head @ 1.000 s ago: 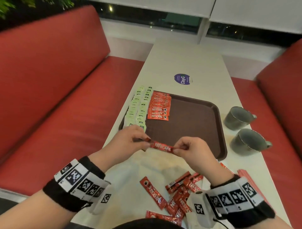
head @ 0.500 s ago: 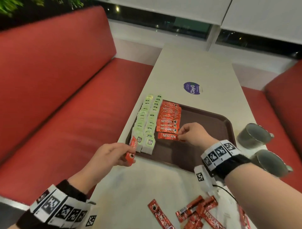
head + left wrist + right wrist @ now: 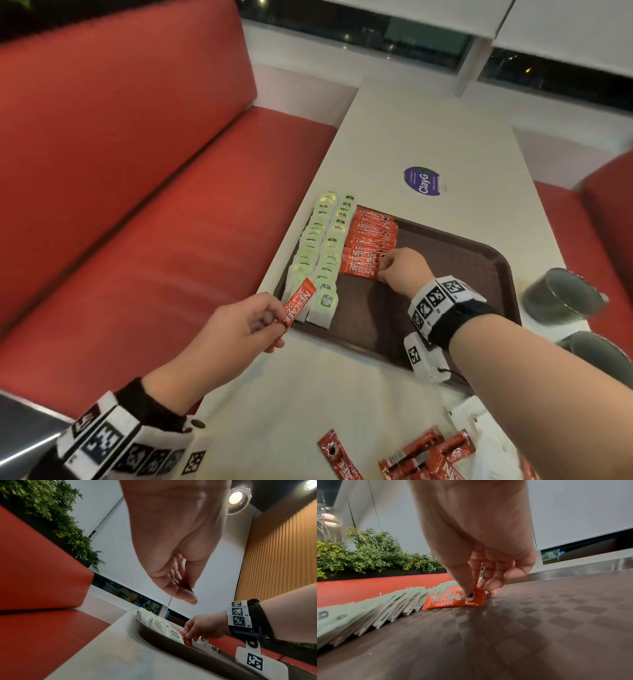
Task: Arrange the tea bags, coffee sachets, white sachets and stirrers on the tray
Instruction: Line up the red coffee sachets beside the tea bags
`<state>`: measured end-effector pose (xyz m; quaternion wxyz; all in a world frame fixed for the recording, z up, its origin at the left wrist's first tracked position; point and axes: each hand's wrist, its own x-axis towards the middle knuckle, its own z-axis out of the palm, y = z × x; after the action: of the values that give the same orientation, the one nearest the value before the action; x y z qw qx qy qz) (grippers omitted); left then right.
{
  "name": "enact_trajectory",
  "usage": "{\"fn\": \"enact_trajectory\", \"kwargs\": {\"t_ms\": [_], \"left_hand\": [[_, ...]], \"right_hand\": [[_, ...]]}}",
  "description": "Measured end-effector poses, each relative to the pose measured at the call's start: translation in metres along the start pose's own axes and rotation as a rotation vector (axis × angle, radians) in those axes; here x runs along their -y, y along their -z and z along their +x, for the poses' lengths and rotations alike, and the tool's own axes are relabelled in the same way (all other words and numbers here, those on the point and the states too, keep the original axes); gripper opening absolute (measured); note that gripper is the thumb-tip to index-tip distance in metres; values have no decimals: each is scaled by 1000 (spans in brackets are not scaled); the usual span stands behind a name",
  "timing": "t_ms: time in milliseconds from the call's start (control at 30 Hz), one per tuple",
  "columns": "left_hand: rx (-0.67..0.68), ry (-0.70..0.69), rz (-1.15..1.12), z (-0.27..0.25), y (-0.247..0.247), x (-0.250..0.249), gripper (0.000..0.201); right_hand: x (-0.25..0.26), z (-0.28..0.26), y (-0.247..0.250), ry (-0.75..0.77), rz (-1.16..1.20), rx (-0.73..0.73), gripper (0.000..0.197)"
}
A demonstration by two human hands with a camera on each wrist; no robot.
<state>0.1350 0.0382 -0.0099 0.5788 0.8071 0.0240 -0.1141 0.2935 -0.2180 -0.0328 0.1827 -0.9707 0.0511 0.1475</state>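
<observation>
Fingers of my left hand (image 3: pixel 239 325) pinch the lower end of one spare coffee sachet (image 3: pixel 298 301), thumb on top, so that it angles up and away over the near left corner of the tray (image 3: pixel 472 260). I hold it off the bench (image 3: pixel 428 137), just in front of the tea bags (image 3: pixel 325 246), I judge so that it is ready to hand over once the other hand is free.

Those tea bags stand in two overlapping rows along the tray's left edge, each leaning on the one behind it, which keeps the green labels showing and saves room.

Next to them runs the column of coffee sachets (image 3: pixel 371 240), laid flat and shingled the same way. My right hand (image 3: pixel 402 274) is down at the near end of that column: thumb and forefinger are curled onto the right end of the front sachet (image 3: pixel 453 599), the thumb tip pressing on its printed cup, the other fingers (image 3: pixel 494 578) tucked behind. I take this as squaring the sachet against its neighbours so the ends line up.

The right part of the tray is bare brown surface, presumably left for the white sachets and stirrers, which I cannot pick out for certain. Nearer me on the bench lies a loose heap of sachets (image 3: pixel 424 455) not yet placed. Two grey cups (image 3: pixel 561 298) stand beside the tray's right edge.
</observation>
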Motion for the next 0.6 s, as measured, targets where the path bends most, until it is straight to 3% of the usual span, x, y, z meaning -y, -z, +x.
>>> {"fn": "enact_trajectory", "kwargs": {"t_ms": [400, 600], "left_hand": [[17, 36, -12, 4, -6, -18, 22], [10, 74, -20, 9, -11, -24, 18]], "right_hand": [[10, -1, -3, 10, -109, -9, 6], [15, -1, -5, 27, -199, -34, 9]]}}
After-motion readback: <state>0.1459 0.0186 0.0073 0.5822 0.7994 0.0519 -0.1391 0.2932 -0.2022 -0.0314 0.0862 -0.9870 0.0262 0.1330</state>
